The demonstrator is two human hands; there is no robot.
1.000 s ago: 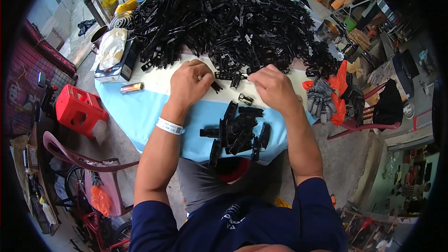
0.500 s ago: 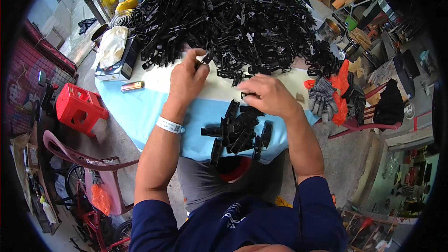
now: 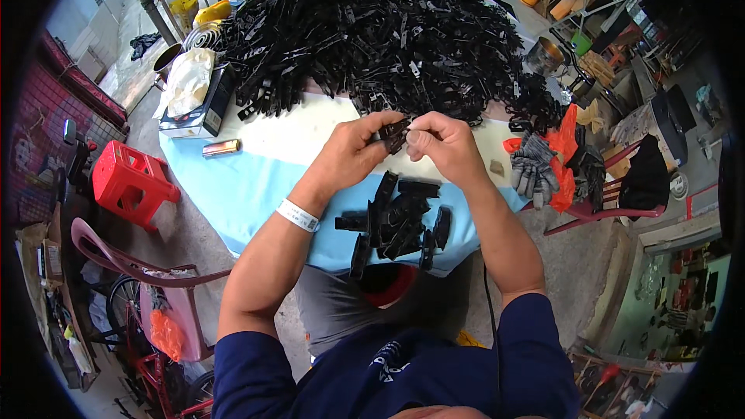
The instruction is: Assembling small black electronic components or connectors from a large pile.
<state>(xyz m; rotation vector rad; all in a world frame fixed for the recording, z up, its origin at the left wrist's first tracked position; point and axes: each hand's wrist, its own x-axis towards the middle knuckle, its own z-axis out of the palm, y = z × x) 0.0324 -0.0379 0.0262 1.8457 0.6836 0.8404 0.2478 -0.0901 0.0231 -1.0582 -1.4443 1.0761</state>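
Note:
Over the table's middle, between the big pile and a smaller heap, my two hands meet. My left hand (image 3: 358,149) grips several small black plastic pieces (image 3: 393,136) between thumb and fingers; their exact kind is unclear. My right hand (image 3: 448,149) is closed in a pinch at the right end of those same pieces, its fingertips touching them. Beyond the hands rises a large pile of black plastic parts (image 3: 365,31), long and narrow with holes. Nearer to me, a smaller heap of black clipped-together pieces (image 3: 403,219) lies on the blue cloth (image 3: 233,202).
A box (image 3: 194,118) with a pale bag on it and a lighter-like item (image 3: 221,148) lie at left. Grey gloves (image 3: 534,167) and orange plastic (image 3: 568,147) hang at the right edge. A red stool (image 3: 133,182) and a chair (image 3: 174,302) stand left.
My left hand has moved right and toward me from the pile's edge, meeting my right hand. Pieces lying on the cloth by the pile are now between my hands.

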